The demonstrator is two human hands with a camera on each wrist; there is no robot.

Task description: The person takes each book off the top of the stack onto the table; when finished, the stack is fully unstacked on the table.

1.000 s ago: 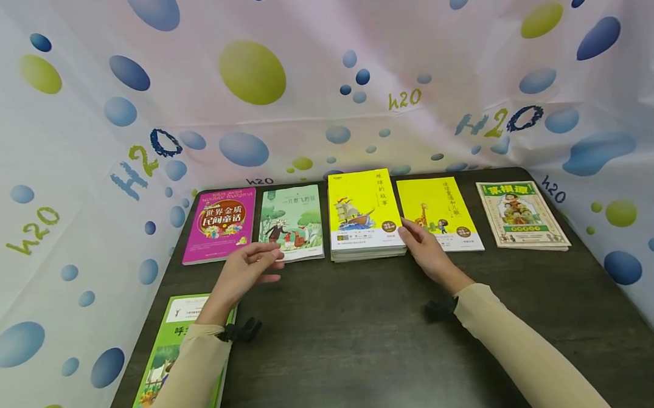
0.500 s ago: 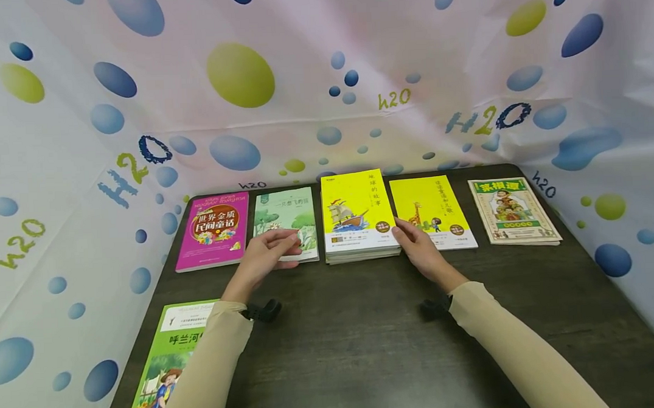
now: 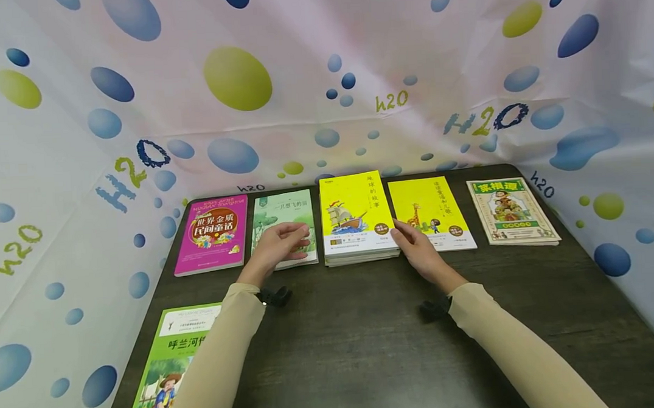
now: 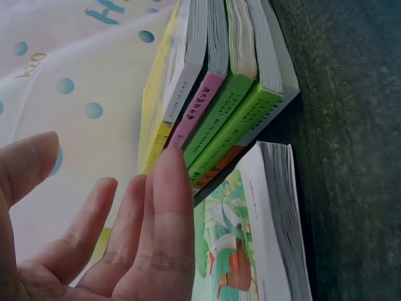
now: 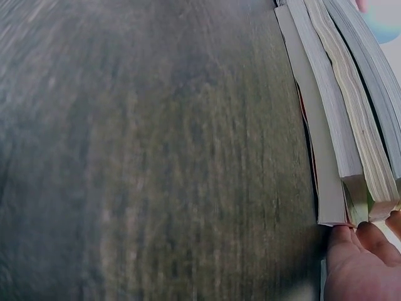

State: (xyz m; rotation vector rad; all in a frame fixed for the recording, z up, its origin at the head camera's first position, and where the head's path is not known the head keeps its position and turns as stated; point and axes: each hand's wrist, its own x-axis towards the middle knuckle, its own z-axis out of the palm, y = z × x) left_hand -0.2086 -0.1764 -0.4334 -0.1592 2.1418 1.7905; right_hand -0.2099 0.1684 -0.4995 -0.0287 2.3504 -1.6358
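A stack of several books (image 3: 355, 212), topped by a yellow cover with a sailing ship, stands at the back middle of the table. The fingertips of my right hand (image 3: 422, 252) touch its right side near the front corner; the right wrist view shows them against the lower books' edges (image 5: 326, 125). My left hand (image 3: 274, 249) hovers over a pale green book (image 3: 297, 208) left of the stack, covering part of it. Seen from the left wrist, its fingers (image 4: 172, 219) are extended and hold nothing, close to the stack's coloured spines (image 4: 219, 119).
Right of the stack lies a yellow giraffe book (image 3: 433, 205), then a cream and green one (image 3: 514, 214). A magenta book (image 3: 210, 236) is at the back left. Nearer the front left, a green book (image 3: 164, 363) is partly under my left forearm. A patterned curtain (image 3: 301, 120) encloses the dark table (image 3: 355, 336).
My left hand has moved right, from beside the magenta book to over the pale green one, towards the stack. My right hand stays at the stack's right side. The view has shifted slightly.
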